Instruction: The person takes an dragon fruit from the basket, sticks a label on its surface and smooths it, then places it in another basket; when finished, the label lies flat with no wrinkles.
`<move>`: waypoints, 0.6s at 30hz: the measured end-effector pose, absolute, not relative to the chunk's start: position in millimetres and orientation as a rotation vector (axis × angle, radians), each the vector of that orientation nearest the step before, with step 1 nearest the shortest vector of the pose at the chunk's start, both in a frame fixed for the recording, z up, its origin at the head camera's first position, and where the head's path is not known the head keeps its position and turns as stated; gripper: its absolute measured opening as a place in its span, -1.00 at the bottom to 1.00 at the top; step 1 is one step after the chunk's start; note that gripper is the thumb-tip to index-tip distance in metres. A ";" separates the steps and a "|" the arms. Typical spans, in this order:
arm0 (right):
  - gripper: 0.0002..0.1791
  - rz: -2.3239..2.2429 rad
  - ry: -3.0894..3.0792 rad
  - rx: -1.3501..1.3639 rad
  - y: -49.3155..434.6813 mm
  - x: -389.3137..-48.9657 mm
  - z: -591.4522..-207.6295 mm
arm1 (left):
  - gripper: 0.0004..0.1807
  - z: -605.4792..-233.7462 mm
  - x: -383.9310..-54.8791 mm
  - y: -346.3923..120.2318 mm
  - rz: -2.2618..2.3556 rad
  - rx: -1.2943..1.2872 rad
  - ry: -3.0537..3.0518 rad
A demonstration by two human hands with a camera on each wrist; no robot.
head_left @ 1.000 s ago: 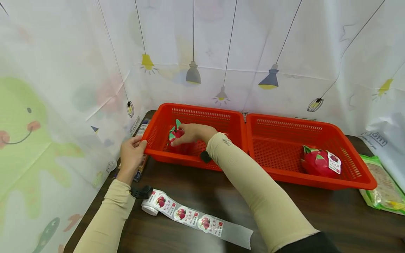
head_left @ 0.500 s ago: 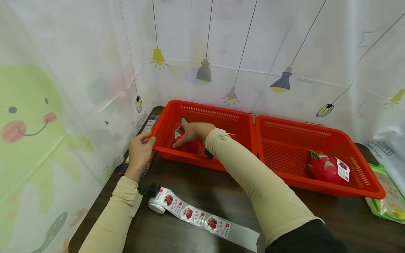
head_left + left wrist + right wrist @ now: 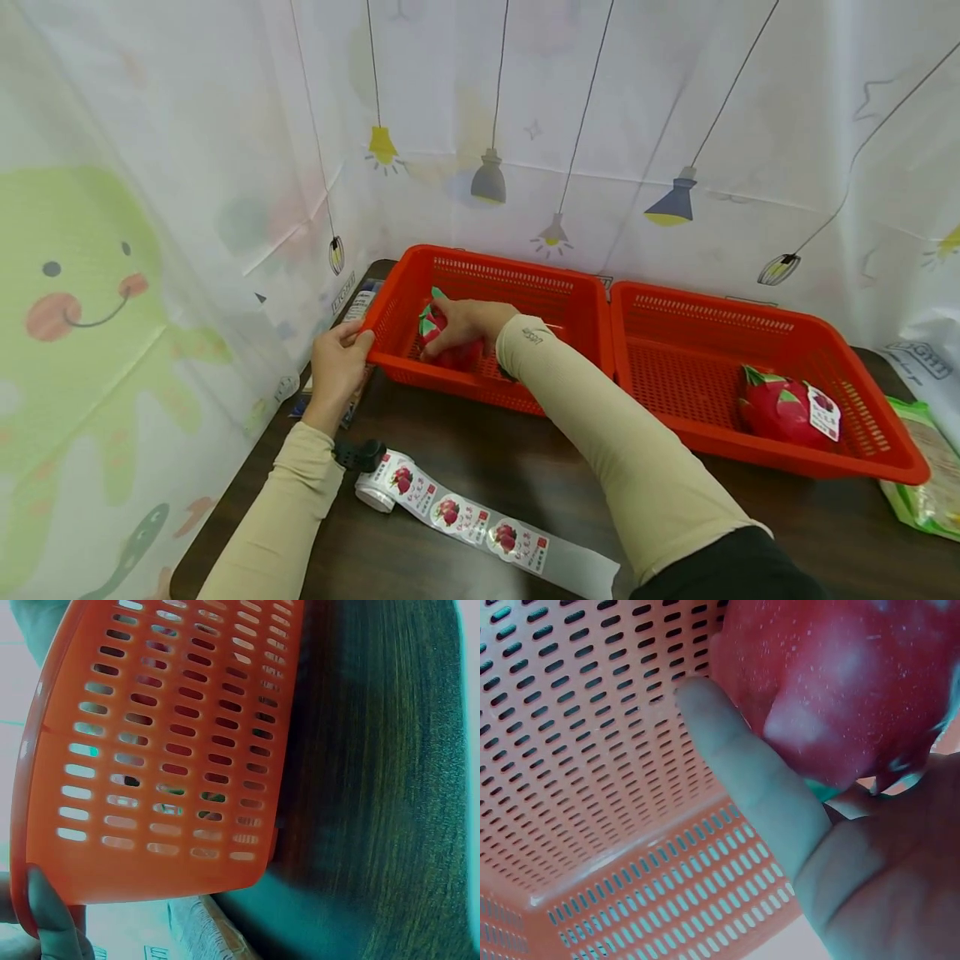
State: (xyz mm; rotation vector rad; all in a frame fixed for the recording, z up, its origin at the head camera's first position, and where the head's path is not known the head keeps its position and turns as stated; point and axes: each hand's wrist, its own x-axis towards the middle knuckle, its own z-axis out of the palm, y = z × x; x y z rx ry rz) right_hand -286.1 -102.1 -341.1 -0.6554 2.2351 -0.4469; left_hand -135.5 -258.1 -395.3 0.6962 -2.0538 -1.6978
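Note:
My left hand (image 3: 337,360) pinches the near left corner of the rim of a red plastic basket (image 3: 573,325), thumb on the outside in the left wrist view. Inside that basket my right hand (image 3: 472,323) grips a dragon fruit (image 3: 461,357), red with green leaf tips, near the left end. In the right wrist view the thumb (image 3: 742,765) lies along the glossy skin of the fruit, and the other fingers are mostly hidden. The slotted basket wall (image 3: 150,874) fills much of the left wrist view.
A second red basket (image 3: 675,358) adjoins on the right, holding a dragon fruit (image 3: 780,408) with a white label. A sticker roll (image 3: 375,492) lies on the dark table (image 3: 420,417), its strip unrolled rightward. A green-edged packet (image 3: 930,467) lies far right, another packet (image 3: 362,302) behind my left hand.
The head view has swung a little to the left, so the scene sits further right. Both hands keep their places at the left basket and the fruit.

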 end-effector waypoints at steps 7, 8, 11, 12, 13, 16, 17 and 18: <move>0.11 -0.479 2.301 -0.759 -86.9 -295.0 -331.8 | -0.53 -391.9 -148.4 -264.4 -1.715 0.718 -2.093; 0.12 -0.508 2.298 -0.769 -85.5 -294.7 -328.3 | -0.53 -391.2 -149.6 -267.2 -1.714 0.725 -2.095; 0.12 -0.605 2.282 -0.802 -80.9 -293.6 -316.7 | -0.54 -390.2 -152.4 -276.6 -1.715 0.732 -2.085; 0.12 -0.641 2.276 -0.817 -78.3 -293.6 -312.3 | -0.54 -389.9 -153.2 -279.0 -1.710 0.733 -2.082; 0.12 -0.668 2.278 -0.834 -75.0 -293.6 -307.7 | -0.54 -389.6 -154.0 -281.5 -1.709 0.734 -2.081; 0.09 -0.750 2.287 -0.897 -58.6 -294.3 -294.8 | -0.55 -390.1 -157.0 -286.4 -1.718 0.732 -2.074; 0.09 -0.778 2.290 -0.910 -50.6 -293.3 -290.3 | -0.55 -390.8 -158.3 -286.9 -1.723 0.731 -2.076; 0.08 -0.801 2.295 -0.924 -41.9 -292.0 -285.4 | -0.55 -391.5 -159.4 -287.1 -1.724 0.734 -2.078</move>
